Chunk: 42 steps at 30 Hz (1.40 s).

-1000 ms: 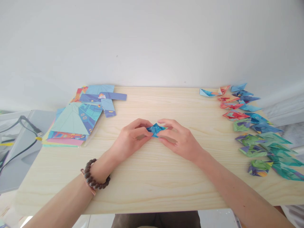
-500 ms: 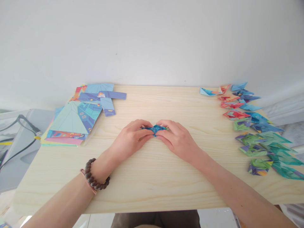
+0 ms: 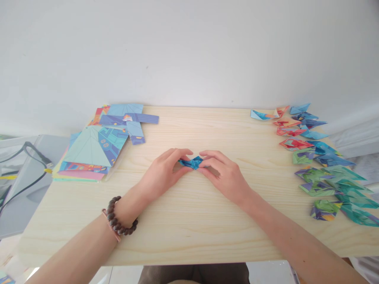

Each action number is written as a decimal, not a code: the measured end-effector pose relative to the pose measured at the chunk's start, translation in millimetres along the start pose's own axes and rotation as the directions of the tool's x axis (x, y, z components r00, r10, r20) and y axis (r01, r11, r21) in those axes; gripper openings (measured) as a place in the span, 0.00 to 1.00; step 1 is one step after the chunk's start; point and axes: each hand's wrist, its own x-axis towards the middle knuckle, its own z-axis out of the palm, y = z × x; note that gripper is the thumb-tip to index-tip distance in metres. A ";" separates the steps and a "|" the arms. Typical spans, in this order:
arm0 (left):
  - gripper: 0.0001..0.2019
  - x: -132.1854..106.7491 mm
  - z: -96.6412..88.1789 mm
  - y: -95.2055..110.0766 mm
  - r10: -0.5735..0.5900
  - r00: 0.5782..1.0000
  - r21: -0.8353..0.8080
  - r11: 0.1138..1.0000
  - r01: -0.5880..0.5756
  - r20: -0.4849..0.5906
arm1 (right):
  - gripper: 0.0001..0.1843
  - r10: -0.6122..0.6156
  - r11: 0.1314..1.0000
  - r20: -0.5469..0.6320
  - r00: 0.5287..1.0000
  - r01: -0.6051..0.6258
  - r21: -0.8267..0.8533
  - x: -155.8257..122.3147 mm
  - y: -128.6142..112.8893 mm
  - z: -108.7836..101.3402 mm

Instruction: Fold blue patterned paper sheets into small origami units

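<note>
A small blue origami boat (image 3: 195,162) of patterned paper sits between my hands over the middle of the wooden table (image 3: 189,221). My left hand (image 3: 164,169) pinches its left end between thumb and fingers. At the boat's right end, the thumb and fingers of my right hand (image 3: 226,171) are closed on it, the index finger arched above. Parts of both ends are hidden behind my fingers. A beaded bracelet (image 3: 112,217) circles my left wrist.
Stacked patterned paper sheets (image 3: 89,150) lie at the left, with folded paper strips (image 3: 136,126) on top. Rows of folded paper pieces (image 3: 316,187) in red, blue and green line the right side. Black cables (image 3: 35,150) rest on a grey surface beyond the left edge.
The blue paper boat has tilted a little and more of it shows. My right fingers have loosened slightly, with the index finger raised. The view has shifted a little.
</note>
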 end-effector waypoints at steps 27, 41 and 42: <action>0.11 3.4 -2.6 -5.9 0.180 0.978 0.091 0.977 -0.190 0.108 | 0.02 -0.007 1.000 0.055 0.998 0.008 -0.026 1.5 4.0 -5.3; 0.09 5.5 -7.8 -0.4 0.067 0.984 0.040 0.996 -0.075 0.164 | 0.09 0.207 0.970 0.092 0.974 -0.216 0.109 3.2 3.1 -7.4; 0.09 5.7 -9.3 0.4 0.042 0.985 0.019 0.999 -0.046 0.168 | 0.08 0.222 0.962 0.120 0.968 -0.237 0.133 4.2 2.6 -8.8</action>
